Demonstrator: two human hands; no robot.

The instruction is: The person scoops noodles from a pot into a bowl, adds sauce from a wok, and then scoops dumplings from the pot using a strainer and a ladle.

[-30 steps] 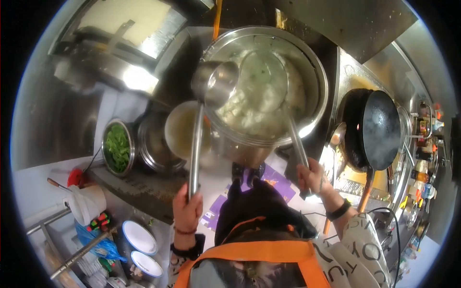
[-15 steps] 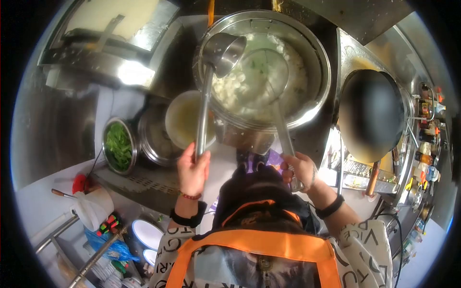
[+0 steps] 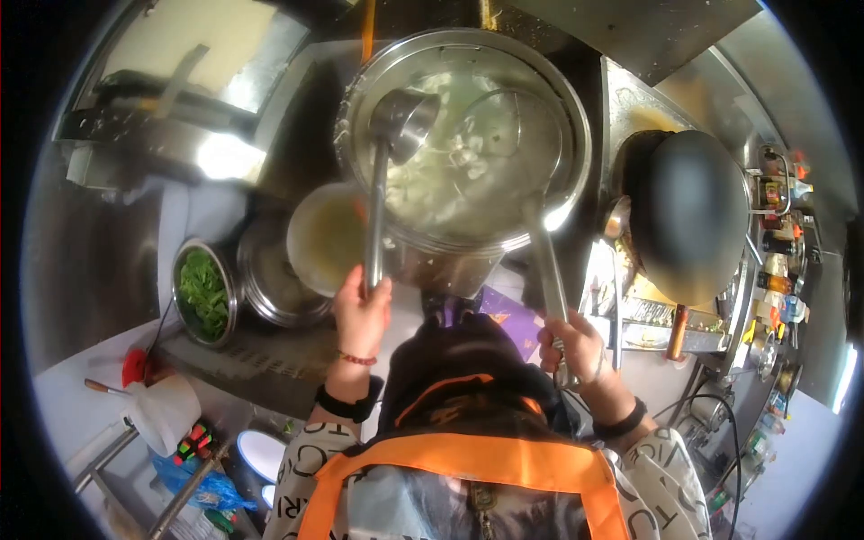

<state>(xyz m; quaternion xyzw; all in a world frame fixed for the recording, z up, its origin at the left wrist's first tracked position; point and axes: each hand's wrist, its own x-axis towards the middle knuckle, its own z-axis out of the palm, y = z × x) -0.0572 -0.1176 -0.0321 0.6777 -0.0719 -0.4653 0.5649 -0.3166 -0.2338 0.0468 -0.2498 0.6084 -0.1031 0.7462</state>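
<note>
My left hand is closed round the handle of a steel ladle, whose bowl hangs over the left part of a large steel pot. Cloudy liquid with pale pieces fills much of the pot. Closed on another long handle, my right hand holds a round skimmer; its wide head lies in the liquid at the pot's right side, partly blurred by it. Left of the pot, close to the ladle's handle, stands a pale bowl of yellowish liquid.
A steel bowl of leafy greens stands at left, beside a round steel container. A dark wok with a wooden handle is at right. Bottles line the far right. A white bucket sits lower left.
The skimmer head has shifted rightward within the pot, and the pale pieces are more scattered. The ladle bowl now sits further over the pot. The whole view has shifted slightly.
</note>
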